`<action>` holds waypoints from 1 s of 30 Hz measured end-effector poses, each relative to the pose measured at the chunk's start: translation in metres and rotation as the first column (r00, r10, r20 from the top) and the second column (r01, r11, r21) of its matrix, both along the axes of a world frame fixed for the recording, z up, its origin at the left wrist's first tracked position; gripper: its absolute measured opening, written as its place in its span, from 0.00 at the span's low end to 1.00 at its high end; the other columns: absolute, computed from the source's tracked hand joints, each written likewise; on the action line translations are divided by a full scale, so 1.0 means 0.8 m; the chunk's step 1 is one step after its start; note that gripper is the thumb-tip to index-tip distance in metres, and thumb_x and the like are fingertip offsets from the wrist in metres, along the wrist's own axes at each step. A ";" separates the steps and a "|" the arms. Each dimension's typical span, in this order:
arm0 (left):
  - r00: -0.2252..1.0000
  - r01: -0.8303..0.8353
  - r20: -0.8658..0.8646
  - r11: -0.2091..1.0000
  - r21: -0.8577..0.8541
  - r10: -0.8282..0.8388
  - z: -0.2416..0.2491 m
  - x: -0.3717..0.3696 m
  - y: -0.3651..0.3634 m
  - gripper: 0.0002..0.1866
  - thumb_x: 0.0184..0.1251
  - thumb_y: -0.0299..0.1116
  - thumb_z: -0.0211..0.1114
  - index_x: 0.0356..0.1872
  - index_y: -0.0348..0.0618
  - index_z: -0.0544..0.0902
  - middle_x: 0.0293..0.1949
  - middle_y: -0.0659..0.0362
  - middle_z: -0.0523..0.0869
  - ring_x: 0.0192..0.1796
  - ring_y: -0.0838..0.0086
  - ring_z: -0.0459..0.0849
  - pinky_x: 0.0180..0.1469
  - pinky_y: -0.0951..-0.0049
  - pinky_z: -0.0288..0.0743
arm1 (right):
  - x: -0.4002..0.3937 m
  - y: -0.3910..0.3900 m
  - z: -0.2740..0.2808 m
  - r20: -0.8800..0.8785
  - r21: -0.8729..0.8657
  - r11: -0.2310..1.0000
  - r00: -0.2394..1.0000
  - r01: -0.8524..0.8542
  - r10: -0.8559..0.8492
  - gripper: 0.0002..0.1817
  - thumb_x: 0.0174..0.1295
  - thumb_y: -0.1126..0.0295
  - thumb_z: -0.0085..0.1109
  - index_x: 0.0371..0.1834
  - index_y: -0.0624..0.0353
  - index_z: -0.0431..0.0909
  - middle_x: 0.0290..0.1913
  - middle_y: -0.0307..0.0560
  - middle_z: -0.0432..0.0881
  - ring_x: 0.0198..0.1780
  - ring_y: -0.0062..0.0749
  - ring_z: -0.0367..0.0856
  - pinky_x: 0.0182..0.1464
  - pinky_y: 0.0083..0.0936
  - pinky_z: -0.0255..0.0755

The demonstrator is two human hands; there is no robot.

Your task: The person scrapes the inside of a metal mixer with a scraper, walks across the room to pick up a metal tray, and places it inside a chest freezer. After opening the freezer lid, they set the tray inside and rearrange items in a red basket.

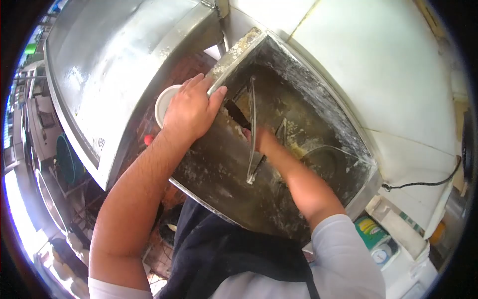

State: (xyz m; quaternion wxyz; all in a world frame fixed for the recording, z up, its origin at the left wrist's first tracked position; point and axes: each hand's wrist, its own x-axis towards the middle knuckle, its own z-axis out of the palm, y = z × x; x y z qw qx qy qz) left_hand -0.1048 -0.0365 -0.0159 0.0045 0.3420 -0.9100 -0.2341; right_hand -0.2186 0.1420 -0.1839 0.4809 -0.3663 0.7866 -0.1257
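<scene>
My left hand (191, 107) rests on the near-left rim of a metal basin (234, 74), its fingers spread over the edge and holding nothing. Beside it, partly under the hand, is a round white container (165, 102). My right hand (256, 139) reaches down inside the basin, by a thin metal bar (253, 109) and a dark opening (236, 114). Its fingers are mostly hidden behind the bar, and whatever they hold cannot be made out. Murky residue and yellowish bits (298, 149) lie on the basin's floor.
A stainless steel counter (114, 55) stands at the upper left above a red tiled floor. White wall tiles (388, 65) border the basin's far right. A black cable (428, 184) and a green and yellow package (369, 230) are at the right.
</scene>
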 end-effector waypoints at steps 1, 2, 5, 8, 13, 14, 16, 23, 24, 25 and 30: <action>1.000 -0.009 0.000 1.000 -0.009 0.009 0.000 0.000 0.001 0.27 0.76 0.50 0.52 0.60 0.36 0.77 0.64 0.40 0.75 0.68 0.48 0.71 0.70 0.57 0.64 | -0.004 -0.003 0.013 0.019 0.106 0.994 1.000 -0.019 0.017 0.23 0.69 0.51 0.54 0.54 0.59 0.78 0.39 0.59 0.85 0.42 0.55 0.84 0.45 0.48 0.76; 1.000 -0.016 0.000 1.000 -0.017 0.016 -0.001 -0.001 0.002 0.27 0.76 0.50 0.52 0.60 0.35 0.77 0.64 0.40 0.75 0.68 0.48 0.72 0.70 0.57 0.64 | -0.007 0.003 0.017 0.019 0.107 0.994 1.000 -0.015 0.013 0.23 0.69 0.51 0.54 0.54 0.59 0.78 0.39 0.59 0.85 0.42 0.55 0.84 0.45 0.48 0.76; 1.000 -0.009 -0.009 1.000 -0.018 0.009 -0.004 0.000 0.000 0.27 0.76 0.49 0.52 0.60 0.35 0.77 0.64 0.40 0.75 0.67 0.48 0.72 0.70 0.57 0.64 | -0.015 0.018 0.029 -0.034 -0.166 0.986 0.999 -0.029 0.024 0.22 0.69 0.48 0.52 0.44 0.57 0.82 0.39 0.66 0.84 0.43 0.64 0.82 0.44 0.50 0.74; 1.000 0.008 -0.023 1.000 -0.006 -0.009 0.000 -0.001 0.000 0.27 0.76 0.49 0.52 0.60 0.35 0.77 0.63 0.40 0.76 0.67 0.48 0.72 0.70 0.57 0.64 | -0.014 0.017 0.037 -0.202 -0.111 0.993 0.977 0.043 -0.065 0.23 0.70 0.47 0.51 0.45 0.56 0.83 0.39 0.65 0.84 0.44 0.63 0.82 0.44 0.50 0.75; 1.000 0.004 0.004 1.000 0.013 -0.004 0.006 -0.001 0.002 0.27 0.76 0.49 0.52 0.60 0.35 0.77 0.63 0.41 0.76 0.67 0.48 0.73 0.69 0.56 0.65 | 0.012 -0.003 0.002 -0.166 -0.010 0.997 0.983 0.080 -0.080 0.23 0.69 0.49 0.51 0.48 0.57 0.83 0.42 0.65 0.84 0.46 0.62 0.83 0.48 0.50 0.75; 1.000 0.009 0.001 0.999 0.038 -0.009 0.010 -0.004 0.001 0.27 0.76 0.49 0.52 0.60 0.35 0.77 0.63 0.41 0.76 0.67 0.48 0.73 0.69 0.56 0.65 | 0.018 -0.004 -0.003 -0.172 -0.012 0.997 0.982 0.082 -0.083 0.23 0.69 0.49 0.51 0.48 0.57 0.83 0.42 0.65 0.84 0.46 0.62 0.83 0.48 0.50 0.75; 1.000 0.008 -0.014 1.000 -0.004 -0.008 0.001 -0.001 0.001 0.26 0.76 0.49 0.52 0.60 0.36 0.77 0.63 0.41 0.76 0.67 0.48 0.73 0.69 0.56 0.65 | 0.023 -0.005 -0.001 -0.064 -0.008 0.990 0.988 0.137 -0.138 0.23 0.69 0.50 0.51 0.48 0.60 0.82 0.44 0.65 0.84 0.48 0.62 0.83 0.49 0.49 0.75; 1.000 -0.017 0.008 1.000 -0.020 0.018 -0.002 0.000 0.001 0.26 0.76 0.49 0.52 0.60 0.37 0.77 0.63 0.40 0.77 0.66 0.47 0.73 0.69 0.57 0.65 | -0.010 0.019 0.045 -0.060 -0.042 0.996 0.995 -0.082 0.079 0.24 0.70 0.50 0.51 0.49 0.62 0.82 0.43 0.66 0.84 0.47 0.59 0.84 0.51 0.49 0.76; 1.000 -0.027 0.014 0.999 -0.016 0.028 -0.001 0.001 0.001 0.26 0.76 0.49 0.52 0.60 0.37 0.77 0.63 0.40 0.77 0.66 0.47 0.73 0.69 0.57 0.65 | -0.017 0.024 0.046 -0.070 0.015 0.996 0.994 -0.087 0.088 0.24 0.70 0.50 0.51 0.49 0.61 0.82 0.42 0.66 0.84 0.46 0.59 0.84 0.50 0.50 0.76; 1.000 -0.014 0.008 1.000 -0.019 0.015 0.002 0.000 0.001 0.26 0.76 0.49 0.52 0.60 0.37 0.77 0.63 0.40 0.76 0.66 0.47 0.73 0.69 0.57 0.65 | -0.020 0.028 0.049 -0.077 0.077 0.993 0.992 -0.089 0.095 0.23 0.69 0.50 0.52 0.48 0.61 0.82 0.42 0.66 0.84 0.44 0.59 0.84 0.49 0.51 0.76; 1.000 0.008 -0.008 1.000 0.001 -0.008 0.004 -0.002 0.001 0.26 0.76 0.49 0.52 0.60 0.37 0.77 0.63 0.41 0.77 0.66 0.47 0.74 0.69 0.57 0.66 | -0.046 0.012 0.077 -0.247 -0.055 0.994 0.966 -0.098 0.082 0.21 0.70 0.51 0.52 0.48 0.60 0.79 0.39 0.62 0.84 0.43 0.59 0.84 0.47 0.52 0.76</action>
